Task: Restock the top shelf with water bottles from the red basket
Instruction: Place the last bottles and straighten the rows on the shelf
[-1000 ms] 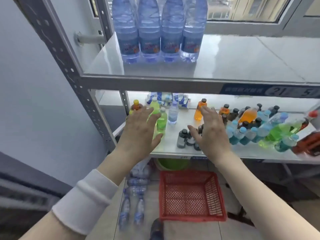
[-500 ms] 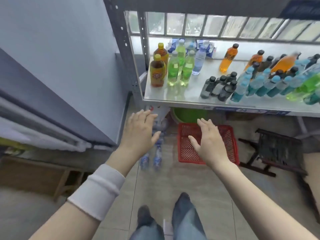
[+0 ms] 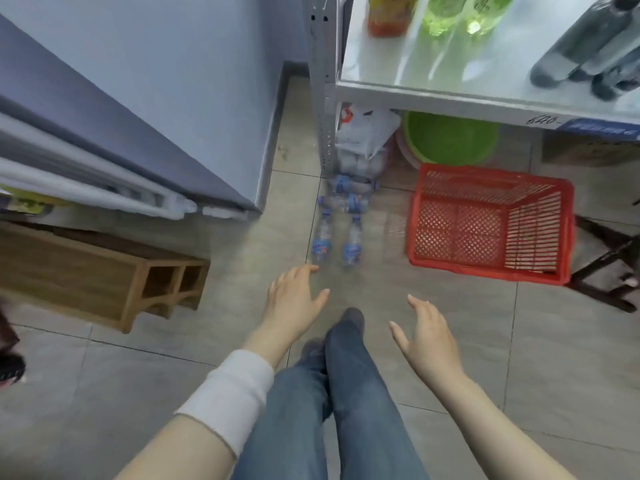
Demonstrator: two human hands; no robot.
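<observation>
Our view has swung down from the drinks shelf to the floor, and both hands have dropped with it; the left hand [image 3: 294,299] now hovers just short of the water bottles [image 3: 322,237], the right hand [image 3: 427,336] hangs above bare tile beside our shoe [image 3: 351,317]; the fingers of both are straight and spread, grasping nothing. The red basket [image 3: 485,271] sits on the tiles to the right, just in front of the lower shelf [image 3: 450,95], and its mesh floor looks empty to us; the small bottles lie on their sides on the floor instead, in a loose cluster between the basket and the grey shelf post [image 3: 323,98], the two nearest lying lengthwise toward us. The top shelf is out of view above.

We judge several risks from here; bottles lying on their sides can roll off at a clumsy touch, toward the post or beneath the shelf where a white bag [image 3: 367,133] and a green basin [image 3: 450,136] crowd the space; our forward foot stands near the closest pair and could kick them; bending lower brings our head toward the metal shelf edge, and rising quickly could strike it; the picture is blurred with motion, so we cannot tell the exact number of bottles.
</observation>
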